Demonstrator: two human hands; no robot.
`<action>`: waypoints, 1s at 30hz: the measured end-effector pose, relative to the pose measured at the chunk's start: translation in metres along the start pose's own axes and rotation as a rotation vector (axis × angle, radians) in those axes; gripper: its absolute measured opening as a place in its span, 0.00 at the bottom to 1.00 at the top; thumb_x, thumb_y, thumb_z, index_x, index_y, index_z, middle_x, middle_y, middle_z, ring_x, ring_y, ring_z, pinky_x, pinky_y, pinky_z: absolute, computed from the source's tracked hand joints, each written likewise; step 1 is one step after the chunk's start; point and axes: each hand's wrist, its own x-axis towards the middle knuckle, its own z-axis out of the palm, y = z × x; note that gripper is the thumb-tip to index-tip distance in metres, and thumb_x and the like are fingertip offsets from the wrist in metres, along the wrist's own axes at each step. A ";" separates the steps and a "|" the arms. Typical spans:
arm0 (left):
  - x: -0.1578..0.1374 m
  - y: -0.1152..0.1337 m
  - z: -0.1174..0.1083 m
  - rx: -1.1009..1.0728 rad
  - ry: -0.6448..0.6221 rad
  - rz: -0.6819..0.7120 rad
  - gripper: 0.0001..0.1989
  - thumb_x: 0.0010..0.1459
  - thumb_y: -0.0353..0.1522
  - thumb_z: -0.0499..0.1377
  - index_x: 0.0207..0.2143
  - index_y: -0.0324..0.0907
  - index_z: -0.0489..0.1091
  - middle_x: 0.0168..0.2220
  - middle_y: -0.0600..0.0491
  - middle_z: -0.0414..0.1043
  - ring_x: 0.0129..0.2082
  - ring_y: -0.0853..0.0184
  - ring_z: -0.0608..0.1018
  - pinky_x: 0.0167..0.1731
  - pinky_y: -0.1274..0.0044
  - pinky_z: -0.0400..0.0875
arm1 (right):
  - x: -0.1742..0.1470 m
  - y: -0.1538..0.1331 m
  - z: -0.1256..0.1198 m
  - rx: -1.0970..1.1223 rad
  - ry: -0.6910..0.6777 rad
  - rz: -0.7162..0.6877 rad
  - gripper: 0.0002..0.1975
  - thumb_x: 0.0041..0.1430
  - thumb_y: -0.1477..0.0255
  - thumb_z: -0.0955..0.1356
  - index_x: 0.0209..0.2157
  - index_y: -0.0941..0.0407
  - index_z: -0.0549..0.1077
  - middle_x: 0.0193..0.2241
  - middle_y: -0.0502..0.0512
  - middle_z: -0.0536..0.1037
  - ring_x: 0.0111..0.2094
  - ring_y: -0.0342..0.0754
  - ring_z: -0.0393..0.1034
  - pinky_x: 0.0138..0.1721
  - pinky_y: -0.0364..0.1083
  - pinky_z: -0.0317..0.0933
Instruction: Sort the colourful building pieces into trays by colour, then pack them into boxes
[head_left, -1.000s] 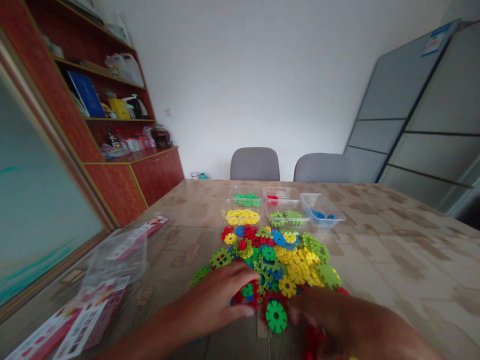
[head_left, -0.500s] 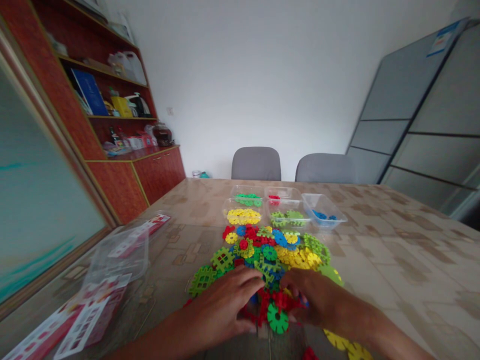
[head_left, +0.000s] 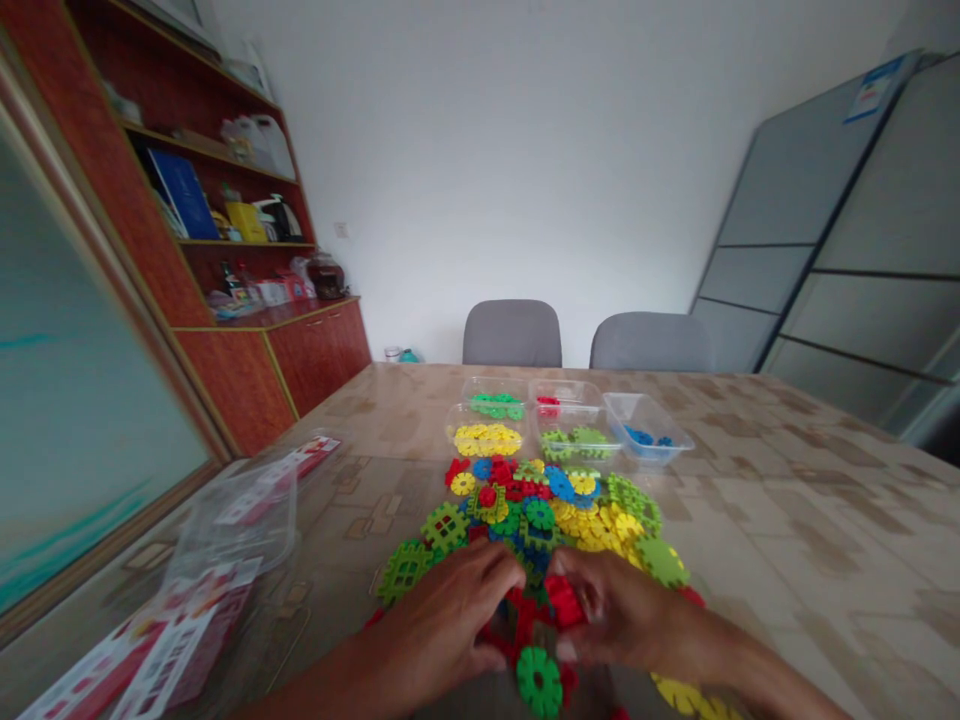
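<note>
My right hand (head_left: 615, 610) grips a red plastic building piece (head_left: 564, 600) between thumb and fingers, at the near end of a mixed pile. My left hand (head_left: 457, 605) is curved over the pile's left near side, thumb and fingers apart, next to more red pieces (head_left: 527, 618); it holds nothing that I can see. Just below, between the hands, lies a green notched disc (head_left: 539, 682). Beyond the hands spread yellow discs (head_left: 600, 525), blue discs (head_left: 559, 482) and light-green square window pieces (head_left: 444, 527).
Behind the pile stand clear plastic tubs: one with yellow discs (head_left: 487, 440), one with green discs (head_left: 497, 405), one with light-green pieces (head_left: 576, 443), one with red, one with blue (head_left: 649, 438). At left lie a clear lid (head_left: 240, 520) and printed card packaging (head_left: 187, 640).
My right hand has closed on a red piece and turned it up. The green disc has shifted slightly left and nearer. My left hand has barely moved.
</note>
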 end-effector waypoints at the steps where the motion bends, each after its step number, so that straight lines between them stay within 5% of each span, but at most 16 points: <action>1: 0.000 0.000 0.000 0.006 -0.004 0.001 0.23 0.46 0.28 0.69 0.42 0.45 0.64 0.46 0.52 0.67 0.47 0.60 0.70 0.43 0.74 0.65 | 0.001 0.000 -0.001 0.045 0.009 -0.012 0.12 0.49 0.66 0.71 0.34 0.55 0.68 0.26 0.45 0.65 0.27 0.42 0.56 0.25 0.40 0.52; 12: 0.001 -0.007 0.007 -0.119 0.014 -0.087 0.35 0.47 0.34 0.70 0.57 0.49 0.61 0.57 0.48 0.64 0.54 0.55 0.68 0.53 0.67 0.63 | 0.013 0.030 0.018 0.177 0.096 -0.067 0.10 0.50 0.70 0.70 0.34 0.56 0.70 0.25 0.45 0.68 0.26 0.42 0.58 0.26 0.40 0.53; 20: 0.003 -0.004 0.024 -0.247 -0.039 -0.237 0.51 0.44 0.33 0.70 0.65 0.47 0.46 0.61 0.41 0.59 0.57 0.51 0.65 0.55 0.62 0.61 | 0.016 0.010 0.030 0.023 0.214 0.047 0.12 0.40 0.79 0.68 0.31 0.56 0.71 0.25 0.47 0.73 0.25 0.42 0.62 0.26 0.40 0.56; 30: 0.005 -0.009 0.002 -0.172 0.305 -0.128 0.21 0.59 0.32 0.57 0.55 0.52 0.63 0.47 0.52 0.74 0.42 0.63 0.76 0.46 0.72 0.69 | 0.018 0.013 0.003 0.110 0.285 -0.021 0.03 0.46 0.73 0.66 0.25 0.55 0.65 0.21 0.45 0.67 0.24 0.42 0.60 0.25 0.39 0.57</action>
